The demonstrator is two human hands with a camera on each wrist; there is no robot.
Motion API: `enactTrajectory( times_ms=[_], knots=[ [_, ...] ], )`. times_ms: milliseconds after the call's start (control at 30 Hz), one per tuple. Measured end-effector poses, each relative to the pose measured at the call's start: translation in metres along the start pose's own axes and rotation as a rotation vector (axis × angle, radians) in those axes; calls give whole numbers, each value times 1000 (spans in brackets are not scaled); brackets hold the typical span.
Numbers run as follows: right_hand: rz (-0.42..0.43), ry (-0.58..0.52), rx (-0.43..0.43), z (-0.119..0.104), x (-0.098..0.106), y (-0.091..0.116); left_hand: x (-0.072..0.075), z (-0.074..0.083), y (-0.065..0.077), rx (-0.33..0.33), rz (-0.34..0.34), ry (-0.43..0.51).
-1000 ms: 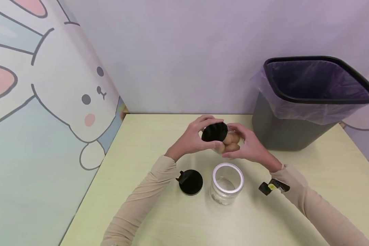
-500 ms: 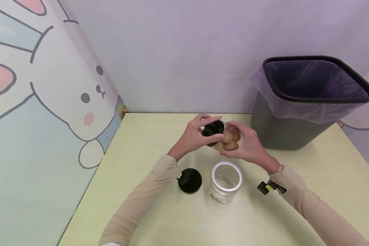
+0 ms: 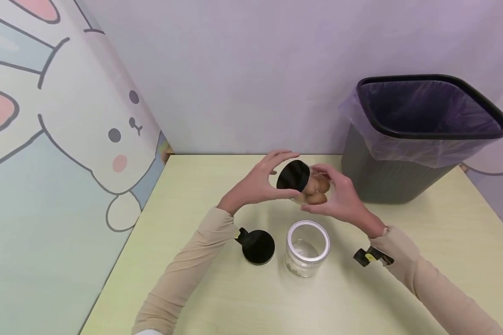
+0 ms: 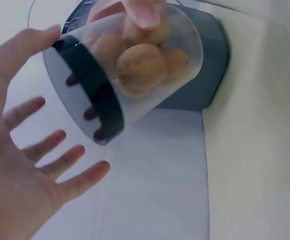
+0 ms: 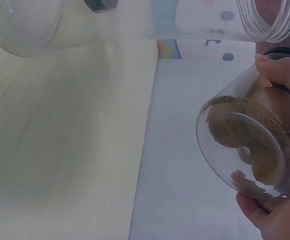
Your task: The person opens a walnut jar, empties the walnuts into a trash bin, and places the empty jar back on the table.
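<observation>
My right hand (image 3: 339,197) grips a clear jar (image 4: 140,112) from its base end, fingers round its wall. The jar is tilted above the table, its black lid (image 3: 293,176) on and turned towards my left hand. Inside are several round brown balls (image 4: 142,70) that look like walnuts. My left hand (image 3: 255,184) is at the lid with its fingers spread apart; its thumb is close to the lid's edge, and whether it touches cannot be told. A second clear jar (image 3: 306,269), lidless and upright, stands nearer on the table, with a black lid (image 3: 258,247) lying to its left.
A grey bin (image 3: 381,174) with a black rim and purple liner stands at the back right of the pale table (image 3: 234,298). Behind is a plain wall (image 3: 243,83). A wall with a cartoon rabbit (image 3: 84,111) runs along the left.
The left hand's fingers have loosened from round the held jar's lid and spread, showing more of the lid. The right hand keeps its hold. The second jar stays put.
</observation>
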State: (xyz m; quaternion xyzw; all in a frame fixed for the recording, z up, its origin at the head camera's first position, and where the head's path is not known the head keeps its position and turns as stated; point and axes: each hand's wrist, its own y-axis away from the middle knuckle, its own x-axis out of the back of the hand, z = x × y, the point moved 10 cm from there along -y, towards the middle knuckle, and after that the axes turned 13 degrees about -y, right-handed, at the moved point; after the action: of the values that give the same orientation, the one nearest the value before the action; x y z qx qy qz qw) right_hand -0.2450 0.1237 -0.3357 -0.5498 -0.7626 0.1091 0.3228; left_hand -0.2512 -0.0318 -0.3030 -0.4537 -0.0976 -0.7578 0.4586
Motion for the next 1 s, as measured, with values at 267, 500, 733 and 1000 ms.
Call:
enactTrajectory(
  times_ms=[267, 500, 733, 1000],
  knots=[
    [-45, -70, -79, 4, -1, 2, 2, 23, 5, -203, -90, -15],
    [-56, -93, -132, 5, -2, 3, -1, 30, 4, -260, -99, -2],
    [-55, -75, -152, 6, -2, 8, -3, 27, 3, -263, -110, 13],
    [-43, -26, -93, -3, -5, 10, -4, 14, 5, -143, -112, 9]
  ],
)
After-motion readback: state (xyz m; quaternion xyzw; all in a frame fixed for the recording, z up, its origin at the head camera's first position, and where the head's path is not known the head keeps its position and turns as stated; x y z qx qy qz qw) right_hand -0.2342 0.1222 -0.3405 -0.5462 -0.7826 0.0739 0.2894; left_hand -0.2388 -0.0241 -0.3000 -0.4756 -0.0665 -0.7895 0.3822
